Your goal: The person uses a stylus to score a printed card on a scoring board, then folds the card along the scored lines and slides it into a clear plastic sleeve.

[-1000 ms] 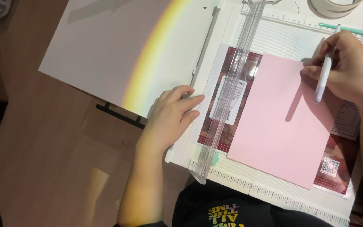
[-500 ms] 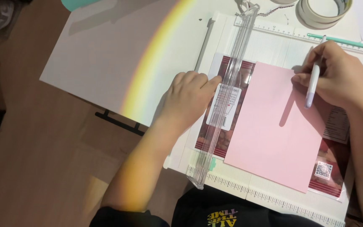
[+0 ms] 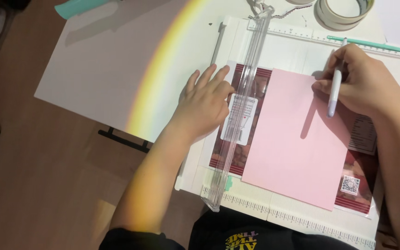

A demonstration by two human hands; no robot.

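White table (image 3: 98, 78): one pink sheet (image 3: 297, 139), left hand (image 3: 204, 104) fingers spread, right hand (image 3: 366, 81) fingers clamping one pen (image 3: 335, 90).

Bare forearms, black short sleeve, black shirt with yellow print

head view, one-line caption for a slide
Left hand presses paper trimmer rail; right hand holds pen over pink card.

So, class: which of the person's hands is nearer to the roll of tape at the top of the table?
Right. The right hand, holding a pen, sits just below the roll of tape. The left hand rests further away, beside the clear trimmer rail.
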